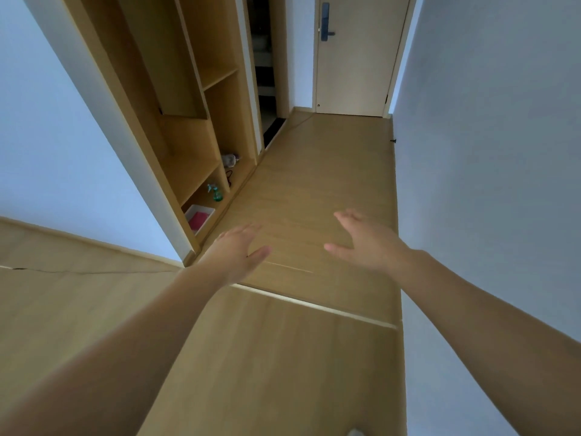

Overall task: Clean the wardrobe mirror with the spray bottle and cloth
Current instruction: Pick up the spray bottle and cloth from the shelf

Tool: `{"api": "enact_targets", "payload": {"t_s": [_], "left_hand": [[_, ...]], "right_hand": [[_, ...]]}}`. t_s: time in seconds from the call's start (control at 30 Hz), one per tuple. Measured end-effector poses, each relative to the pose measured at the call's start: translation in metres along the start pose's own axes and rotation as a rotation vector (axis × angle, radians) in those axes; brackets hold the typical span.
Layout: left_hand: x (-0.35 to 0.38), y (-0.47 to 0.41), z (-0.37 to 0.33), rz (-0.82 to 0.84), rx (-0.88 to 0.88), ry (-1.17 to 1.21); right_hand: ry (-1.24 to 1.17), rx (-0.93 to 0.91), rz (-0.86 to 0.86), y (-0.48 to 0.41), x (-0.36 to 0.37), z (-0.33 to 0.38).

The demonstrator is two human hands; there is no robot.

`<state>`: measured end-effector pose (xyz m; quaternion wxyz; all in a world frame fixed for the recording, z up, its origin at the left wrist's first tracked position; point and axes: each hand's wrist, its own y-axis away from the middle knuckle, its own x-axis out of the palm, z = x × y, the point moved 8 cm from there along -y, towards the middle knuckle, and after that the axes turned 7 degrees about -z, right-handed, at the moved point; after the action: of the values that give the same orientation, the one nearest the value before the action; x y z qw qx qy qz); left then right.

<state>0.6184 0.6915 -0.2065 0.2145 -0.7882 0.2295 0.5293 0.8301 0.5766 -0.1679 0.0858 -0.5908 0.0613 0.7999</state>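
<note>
Left hand [237, 250] and right hand [366, 240] spread wide, holding nothing, mid-frame over smooth wooden floor [314, 171] (lots of room). Green spray bottle [215, 192] low left in wardrobe [188, 136], beside pink cloth [198, 220].

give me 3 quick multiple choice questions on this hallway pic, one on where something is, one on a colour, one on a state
1. Where does the spray bottle stand?
A. on the wardrobe's bottom shelf
B. on the floor by the door
C. in the left hand

2. What colour is the cloth in the white tray?
A. yellow
B. pink
C. black

3. How are the left hand and right hand?
A. both gripping the cloth
B. one holding the bottle
C. both open and empty

Answers: 1 A, it stands low in the wardrobe; 2 B, pink fabric shows; 3 C, fingers spread, nothing held.
</note>
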Motion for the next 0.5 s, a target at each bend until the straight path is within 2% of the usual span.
{"api": "enact_targets", "payload": {"t_s": [0.2,0.5], "left_hand": [[0.019,-0.061,0.0,-0.024,-0.121,0.0],[0.031,-0.134,0.035,-0.025,-0.259,-0.011]], "right_hand": [[0.016,-0.07,0.053,-0.079,-0.008,-0.038],[-0.013,-0.162,0.101,-0.192,0.002,-0.053]]}}
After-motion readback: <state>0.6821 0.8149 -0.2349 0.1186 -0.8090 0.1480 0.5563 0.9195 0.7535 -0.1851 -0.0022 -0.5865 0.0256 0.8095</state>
